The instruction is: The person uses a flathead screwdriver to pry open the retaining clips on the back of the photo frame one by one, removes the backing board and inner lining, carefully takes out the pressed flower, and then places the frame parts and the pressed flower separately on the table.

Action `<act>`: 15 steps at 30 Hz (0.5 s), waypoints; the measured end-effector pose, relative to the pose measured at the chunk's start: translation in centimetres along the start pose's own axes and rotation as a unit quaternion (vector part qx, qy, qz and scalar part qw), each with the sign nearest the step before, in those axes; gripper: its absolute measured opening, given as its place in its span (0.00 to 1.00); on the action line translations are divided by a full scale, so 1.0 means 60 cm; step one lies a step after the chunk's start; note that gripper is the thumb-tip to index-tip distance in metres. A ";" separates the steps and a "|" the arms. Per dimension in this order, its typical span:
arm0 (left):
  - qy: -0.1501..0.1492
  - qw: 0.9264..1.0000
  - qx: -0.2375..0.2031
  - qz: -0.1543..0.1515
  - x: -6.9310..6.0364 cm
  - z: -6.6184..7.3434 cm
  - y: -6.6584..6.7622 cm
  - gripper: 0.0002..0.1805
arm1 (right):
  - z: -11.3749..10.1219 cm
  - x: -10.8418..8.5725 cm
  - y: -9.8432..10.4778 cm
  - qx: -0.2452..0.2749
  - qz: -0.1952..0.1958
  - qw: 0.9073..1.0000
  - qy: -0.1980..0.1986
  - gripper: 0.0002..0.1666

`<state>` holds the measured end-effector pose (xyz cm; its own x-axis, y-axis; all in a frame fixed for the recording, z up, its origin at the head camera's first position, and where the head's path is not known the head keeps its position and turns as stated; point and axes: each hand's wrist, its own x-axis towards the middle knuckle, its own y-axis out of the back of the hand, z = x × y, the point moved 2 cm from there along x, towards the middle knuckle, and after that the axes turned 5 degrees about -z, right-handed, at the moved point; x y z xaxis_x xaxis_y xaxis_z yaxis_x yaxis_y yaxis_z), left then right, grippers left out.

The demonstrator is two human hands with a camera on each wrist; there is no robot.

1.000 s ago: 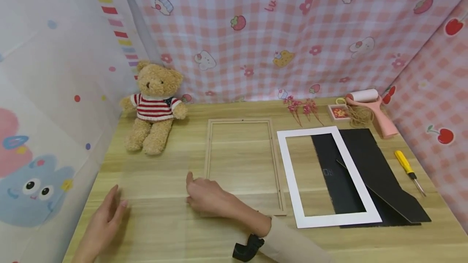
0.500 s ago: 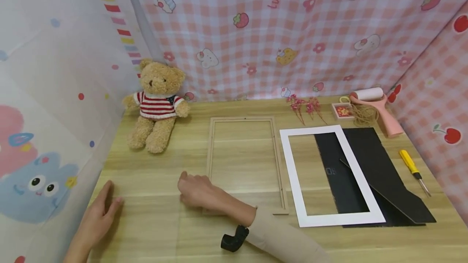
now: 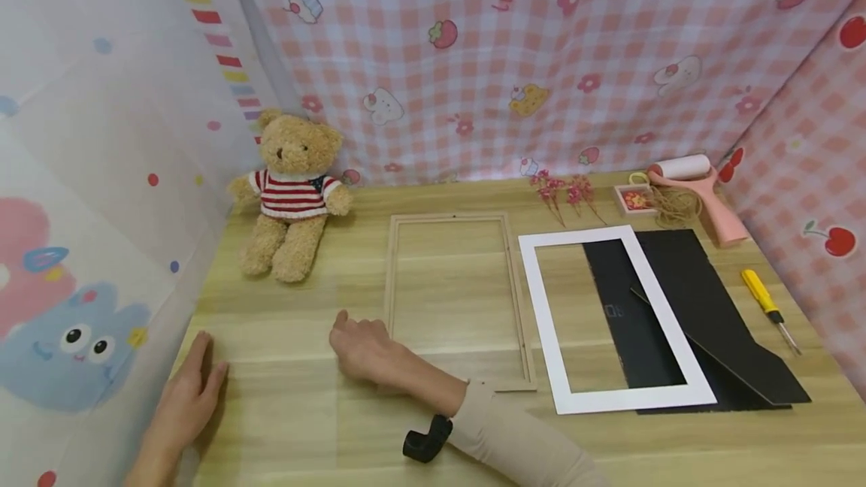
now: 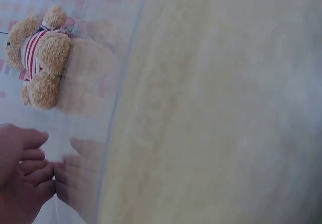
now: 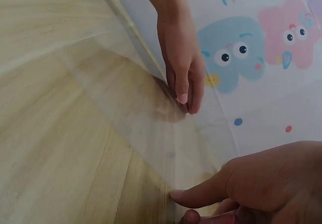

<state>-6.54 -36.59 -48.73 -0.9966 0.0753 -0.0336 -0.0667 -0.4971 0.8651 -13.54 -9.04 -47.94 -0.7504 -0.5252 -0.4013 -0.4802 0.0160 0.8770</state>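
Note:
A clear, see-through sheet [image 5: 126, 98] lies low over the wooden table, faint in the head view and mirroring a hand in the right wrist view. My right hand [image 3: 368, 350] pinches its right edge, with the thumb [image 5: 198, 194] on top and the other fingers curled beneath. At the sheet's left edge my left hand [image 3: 186, 400] touches it with nearly straight fingers, thumb apart. Just right of my right hand lies a thin wooden frame [image 3: 516, 291], its lower left corner hidden by the hand and forearm.
A teddy bear [image 3: 291, 194] sits behind the sheet. On the right are a white mat frame [image 3: 544, 322], black backing board [image 3: 710, 299] and yellow screwdriver [image 3: 761, 291]. Pink dried flowers [image 3: 561, 190], a small box [image 3: 636, 200], twine [image 3: 676, 207] and pink lint roller [image 3: 717, 209] lie behind.
My right hand has moved a little left, toward my left hand, then stayed nearly still. My left hand has barely moved. The head view has shifted slightly.

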 end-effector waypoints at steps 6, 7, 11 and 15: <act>0.035 0.999 -0.001 0.011 0.013 -0.004 0.004 0.33 | 0.013 -0.036 0.040 0.035 0.016 0.998 0.041 0.31; 0.038 0.999 -0.002 0.009 0.010 -0.009 0.003 0.32 | 0.020 -0.047 0.046 0.051 0.020 0.997 0.060 0.31; 0.038 0.999 0.019 -0.012 -0.004 -0.032 0.001 0.34 | 0.082 -0.123 0.086 0.144 0.058 0.976 0.151 0.31; -0.008 0.998 0.037 -0.045 -0.001 0.018 0.010 0.35 | 0.178 -0.217 0.125 0.167 0.180 0.949 0.197 0.15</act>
